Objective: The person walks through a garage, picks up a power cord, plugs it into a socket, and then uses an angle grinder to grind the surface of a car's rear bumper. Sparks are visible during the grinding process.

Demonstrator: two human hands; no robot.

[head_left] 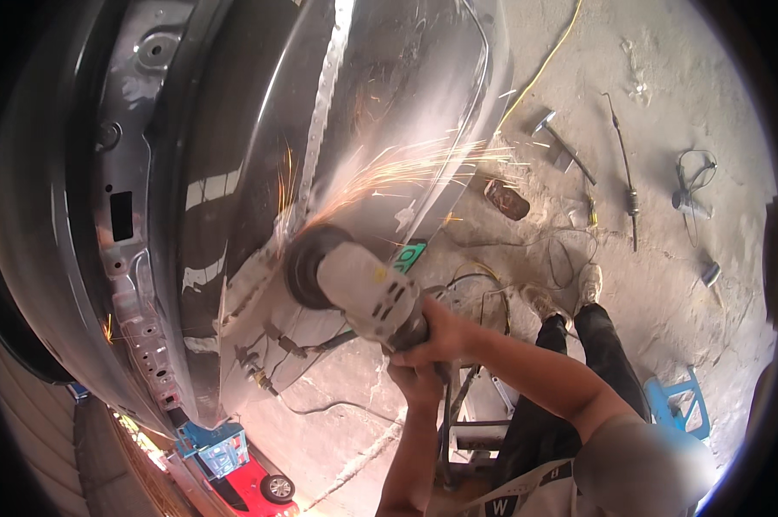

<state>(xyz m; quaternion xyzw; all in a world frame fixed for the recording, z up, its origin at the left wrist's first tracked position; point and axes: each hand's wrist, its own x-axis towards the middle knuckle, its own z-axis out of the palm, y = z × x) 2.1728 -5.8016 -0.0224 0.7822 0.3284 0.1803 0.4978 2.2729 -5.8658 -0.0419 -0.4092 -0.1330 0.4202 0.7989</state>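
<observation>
Both of my hands are wrapped round an angle grinder (370, 291). My right hand (443, 333) grips the rear of its body. Close below, my left hand (416, 379) closes on the handle end, its fingers partly hidden. The grinder's round dark disc (314, 265) meets the lower end of a bare metal seam (320, 121) on a dark grey car body panel (259, 164). Orange sparks (389, 172) stream up and to the right across the panel from the disc.
Right on the concrete floor lie a hammer (570, 153), a long metal rod tool (628, 177), safety glasses (693, 185) and a yellow cord (548, 60). A blue stand (680, 403) is beside my legs. An air hose (337, 405) crosses below; a red car (255, 491) stands lower left.
</observation>
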